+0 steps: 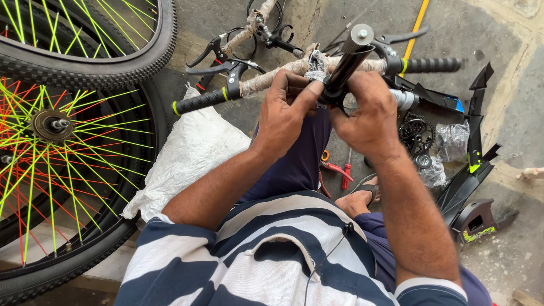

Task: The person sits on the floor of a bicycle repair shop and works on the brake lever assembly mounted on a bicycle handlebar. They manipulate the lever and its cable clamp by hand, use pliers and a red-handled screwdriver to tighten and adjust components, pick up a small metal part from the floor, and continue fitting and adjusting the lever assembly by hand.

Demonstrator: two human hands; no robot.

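A single camera sat on the person's head and looked steeply down over the striped shirt (272,255) and both forearms to the floor (510,113), so the top of the frame lay farthest from the body. It was close: the left hand (286,110) and right hand (368,116) filled the upper middle, at arm's reach. The wheels (62,147) ran off the left edge and black parts (473,170) lay at the right; no second view shared the scene.
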